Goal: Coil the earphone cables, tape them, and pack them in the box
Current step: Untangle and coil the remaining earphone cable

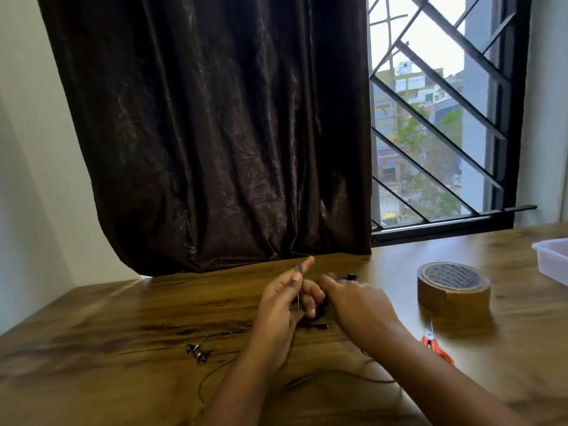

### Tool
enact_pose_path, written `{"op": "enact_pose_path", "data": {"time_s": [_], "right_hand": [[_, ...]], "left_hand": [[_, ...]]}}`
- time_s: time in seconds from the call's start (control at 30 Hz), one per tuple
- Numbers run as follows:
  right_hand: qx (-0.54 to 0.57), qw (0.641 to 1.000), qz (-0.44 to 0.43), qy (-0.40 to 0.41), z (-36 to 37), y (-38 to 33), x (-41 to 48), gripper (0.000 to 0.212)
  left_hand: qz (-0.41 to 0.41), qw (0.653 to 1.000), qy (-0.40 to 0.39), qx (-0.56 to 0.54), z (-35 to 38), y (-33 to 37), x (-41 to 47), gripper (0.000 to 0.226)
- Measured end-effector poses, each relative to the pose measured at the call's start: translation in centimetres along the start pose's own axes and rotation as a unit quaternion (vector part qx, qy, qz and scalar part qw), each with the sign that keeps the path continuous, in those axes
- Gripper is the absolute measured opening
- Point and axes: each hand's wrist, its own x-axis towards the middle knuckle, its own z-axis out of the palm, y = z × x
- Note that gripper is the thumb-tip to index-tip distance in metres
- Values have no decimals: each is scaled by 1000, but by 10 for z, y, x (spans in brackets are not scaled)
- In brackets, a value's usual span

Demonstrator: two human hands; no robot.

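Left hand (pixel 285 299) clamped on cable (pixel 298 298): thumb and forefinger pinch it, strand runs straight down across the palm. Right hand (pixel 356 302) just beside it, back to camera, fingers blurred, so can't tell if it grips anything. Dark bundle between the hands, detail unclear. Rest of cable trails loose on table (pixel 123 318) toward me. Earbuds (pixel 196 353) lie left of my left forearm, plug (pixel 327 326) between my wrists. Tape (pixel 453 287) flat on table, right of right hand, apart from it. Scissors (pixel 436 344), orange handles, near tape, closer to me. Box (pixel 553 262) at right edge, only a corner visible, well apart from cable. Curtain (pixel 215 133) behind table, barred window (pixel 445 118) to its right.
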Motion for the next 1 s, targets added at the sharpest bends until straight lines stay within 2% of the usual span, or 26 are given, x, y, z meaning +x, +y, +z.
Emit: {"op": "enact_pose_path", "data": {"time_s": [0.13, 0.23, 0.4, 0.47, 0.53, 0.63, 0.73, 0.83, 0.93, 1.0], "right_hand": [[68, 991, -64, -100, 13, -24, -2, 23], [81, 980, -110, -144, 15, -35, -1, 25], [101, 981, -136, -98, 1, -29, 0, 26], [104, 983, -137, -67, -6, -19, 2, 28], [92, 987, -134, -3, -14, -8, 3, 28], [46, 987, -112, 105, -19, 8, 4, 29], [3, 982, -77, 174, -21, 16, 4, 26], [-6, 980, -62, 186, -21, 17, 3, 23], [11, 987, -48, 151, -16, 17, 1, 4], [26, 992, -20, 122, -13, 16, 0, 14]], "left_hand": [[40, 995, 73, -51, -4, 2, 4, 32], [63, 991, 119, -10, -14, 1, 9, 38], [83, 966, 139, 201, -31, -6, 14, 47], [70, 940, 118, 313, -38, -10, 16, 48], [34, 928, 62, 367, -37, -11, 13, 45], [-42, 945, -30, 324, -22, -11, 6, 33], [-67, 959, -47, 272, -16, -13, 6, 39], [-52, 976, -57, 205, -12, -10, 6, 40], [-50, 989, -33, 134, -5, -5, 5, 43], [-31, 998, -24, 56, 2, -3, 2, 39]]}}
